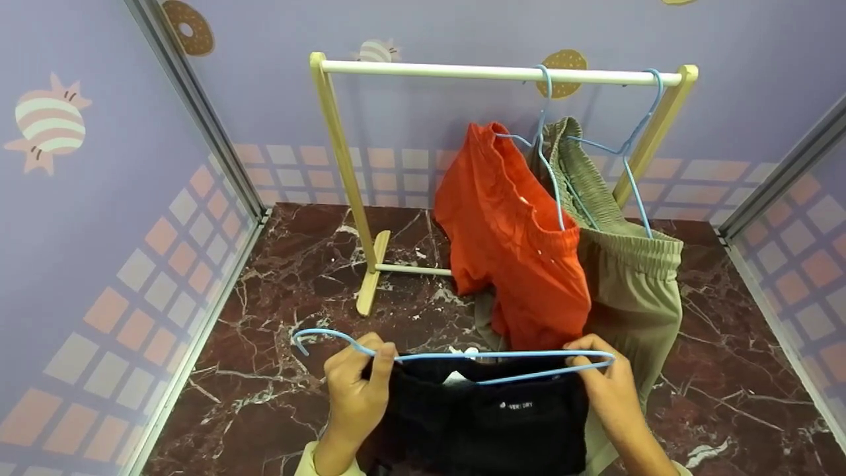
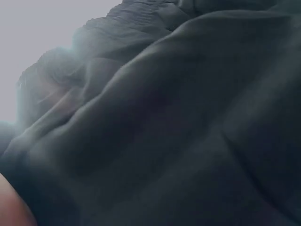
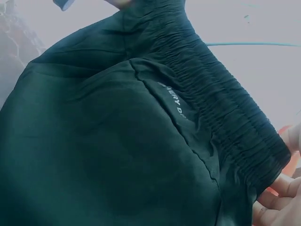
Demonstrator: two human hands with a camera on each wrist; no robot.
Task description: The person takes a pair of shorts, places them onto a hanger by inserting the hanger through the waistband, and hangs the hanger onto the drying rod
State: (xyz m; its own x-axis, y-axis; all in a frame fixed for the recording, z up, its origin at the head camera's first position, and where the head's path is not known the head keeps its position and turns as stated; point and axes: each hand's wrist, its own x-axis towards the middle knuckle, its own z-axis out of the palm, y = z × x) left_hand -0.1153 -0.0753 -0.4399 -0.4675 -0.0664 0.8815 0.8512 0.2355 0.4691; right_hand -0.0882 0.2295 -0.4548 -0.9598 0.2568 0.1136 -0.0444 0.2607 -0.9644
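Note:
Black pants (image 1: 489, 423) with an elastic waistband hang between my two hands at the front. A blue hanger (image 1: 529, 355) lies along the waistband opening, its hook pointing left. My left hand (image 1: 357, 390) grips the left end of the waistband together with the hanger near its hook. At the other end, my right hand (image 1: 611, 383) pinches the waistband beside the hanger's right corner. The right wrist view shows the gathered waistband (image 3: 221, 94) and white print below it. Dark fabric (image 2: 164, 122) fills most of the left wrist view.
Behind my hands stands a wooden clothes rack (image 1: 449, 71). Orange shorts (image 1: 515, 231) and khaki pants (image 1: 634, 277) hang from its right half on blue hangers. The dark marbled surface (image 1: 258, 370) is bounded by patterned walls (image 1: 132, 218).

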